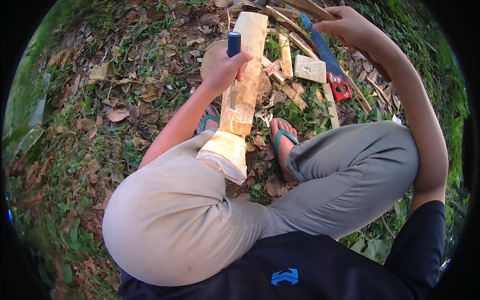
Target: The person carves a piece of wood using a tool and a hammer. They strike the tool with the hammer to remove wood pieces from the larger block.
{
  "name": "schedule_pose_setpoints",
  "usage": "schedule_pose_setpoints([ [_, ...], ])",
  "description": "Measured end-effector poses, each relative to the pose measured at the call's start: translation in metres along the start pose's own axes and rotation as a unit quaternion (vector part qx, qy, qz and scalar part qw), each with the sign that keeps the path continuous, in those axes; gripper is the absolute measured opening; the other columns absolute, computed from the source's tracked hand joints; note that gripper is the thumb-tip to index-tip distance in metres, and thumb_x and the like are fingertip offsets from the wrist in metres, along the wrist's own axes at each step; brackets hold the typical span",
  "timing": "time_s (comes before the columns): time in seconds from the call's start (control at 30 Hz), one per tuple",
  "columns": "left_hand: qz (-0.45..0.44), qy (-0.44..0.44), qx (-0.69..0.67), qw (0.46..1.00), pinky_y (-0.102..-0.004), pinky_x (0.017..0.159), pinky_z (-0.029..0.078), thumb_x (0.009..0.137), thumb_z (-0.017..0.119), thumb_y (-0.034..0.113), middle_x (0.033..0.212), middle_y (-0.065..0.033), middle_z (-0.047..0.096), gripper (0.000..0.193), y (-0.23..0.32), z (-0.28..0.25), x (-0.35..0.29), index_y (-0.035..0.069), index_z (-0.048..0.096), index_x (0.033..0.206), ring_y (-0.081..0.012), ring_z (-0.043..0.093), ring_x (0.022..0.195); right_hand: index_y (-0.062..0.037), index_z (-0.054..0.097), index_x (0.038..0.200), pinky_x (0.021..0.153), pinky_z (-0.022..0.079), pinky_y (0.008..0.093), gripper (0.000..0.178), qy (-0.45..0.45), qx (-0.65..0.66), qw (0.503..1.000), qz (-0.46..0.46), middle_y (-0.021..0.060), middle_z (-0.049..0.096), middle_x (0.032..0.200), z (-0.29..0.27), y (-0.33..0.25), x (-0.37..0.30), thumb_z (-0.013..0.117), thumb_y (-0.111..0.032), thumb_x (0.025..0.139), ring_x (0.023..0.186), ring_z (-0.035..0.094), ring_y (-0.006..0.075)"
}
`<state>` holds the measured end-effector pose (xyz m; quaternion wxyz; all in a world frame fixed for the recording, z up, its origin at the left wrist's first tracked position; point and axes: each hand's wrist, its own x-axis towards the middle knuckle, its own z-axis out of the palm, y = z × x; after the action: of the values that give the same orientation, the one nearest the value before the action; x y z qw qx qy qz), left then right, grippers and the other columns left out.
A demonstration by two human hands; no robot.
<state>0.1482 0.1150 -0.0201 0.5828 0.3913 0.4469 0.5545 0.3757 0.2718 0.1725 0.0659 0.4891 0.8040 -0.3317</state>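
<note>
My left hand [225, 69] is wrapped round the blue handle of a chisel [233, 45], held upright over a pale, debarked piece of wood [250, 45]. The blade points down toward a cut notch near the wood's close end, though I cannot tell whether its tip touches. That end lies by my left thigh, with a rough, broad butt facing me. Raised at the upper right, my right hand [346, 29] grips a wooden handle [311, 8]; its far end runs past the top edge, so the tool's head cannot be made out for certain.
To the right of the wood lies a handsaw [325, 52] with a blue blade and red handle, beside a squared wood block [310, 68]. Offcuts and strips [285, 55] are scattered about. A round log end [212, 56] shows behind my left hand. Leaves and grass cover the ground.
</note>
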Motion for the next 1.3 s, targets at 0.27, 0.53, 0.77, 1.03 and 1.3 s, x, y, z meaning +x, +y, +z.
schedule_pose_setpoints([
  [0.27, -0.017, 0.013, 0.021, 1.000, -0.0257, 0.047, 0.042, 0.093, 0.060, 0.015, 0.053, -0.0006, 0.047, 0.025, -0.002, 0.000, -0.001, 0.008, 0.047, 0.072, -0.0110, 0.046, 0.044, -0.0068, 0.059, 0.094, 0.043, 0.031, 0.0253, 0.022, 0.057, 0.033, 0.994, -0.086, -0.0042, 0.044, 0.063, 0.015, 0.013, 0.007, 0.070, -0.025, 0.088, 0.048, 0.039, 0.0046],
  [0.53, -0.004, 0.006, 0.039, 0.999, -0.0249, 0.046, 0.040, 0.095, 0.061, 0.019, 0.056, 0.0009, 0.048, 0.024, -0.011, -0.003, 0.000, 0.008, 0.049, 0.077, -0.0090, 0.047, 0.045, -0.0010, 0.057, 0.110, 0.067, 0.044, 0.0347, 0.032, 0.070, -0.032, 0.982, -0.171, 0.0069, 0.057, 0.077, 0.040, 0.002, 0.004, 0.062, -0.013, 0.081, 0.070, 0.053, 0.0153],
  [0.77, 0.002, 0.007, 0.051, 0.999, -0.0248, 0.046, 0.040, 0.094, 0.061, 0.021, 0.056, 0.0018, 0.048, 0.025, -0.007, -0.001, 0.000, 0.008, 0.049, 0.078, -0.0086, 0.047, 0.045, -0.0023, 0.059, 0.116, 0.071, 0.047, 0.0374, 0.035, 0.124, 0.022, 0.985, -0.116, 0.0111, 0.061, 0.080, 0.047, -0.007, 0.006, 0.060, -0.012, 0.082, 0.073, 0.058, 0.0191],
  [1.03, 0.011, 0.013, 0.057, 0.998, -0.0247, 0.045, 0.039, 0.094, 0.062, 0.022, 0.057, 0.0026, 0.047, 0.024, -0.011, 0.000, -0.001, 0.008, 0.051, 0.078, -0.0086, 0.047, 0.044, -0.0002, 0.058, 0.113, 0.076, 0.048, 0.0374, 0.032, 0.142, 0.014, 0.986, -0.090, 0.0071, 0.061, 0.083, 0.039, -0.003, 0.008, 0.059, -0.010, 0.083, 0.077, 0.059, 0.0166],
  [1.3, 0.007, 0.011, 0.056, 0.998, -0.0242, 0.044, 0.039, 0.093, 0.064, 0.024, 0.057, 0.0025, 0.049, 0.023, -0.013, -0.004, -0.003, 0.009, 0.053, 0.080, -0.0083, 0.048, 0.044, -0.0045, 0.058, 0.114, 0.074, 0.048, 0.0376, 0.032, 0.107, -0.034, 0.984, -0.139, 0.0122, 0.064, 0.085, 0.053, -0.005, 0.007, 0.058, -0.011, 0.083, 0.079, 0.062, 0.0212],
])
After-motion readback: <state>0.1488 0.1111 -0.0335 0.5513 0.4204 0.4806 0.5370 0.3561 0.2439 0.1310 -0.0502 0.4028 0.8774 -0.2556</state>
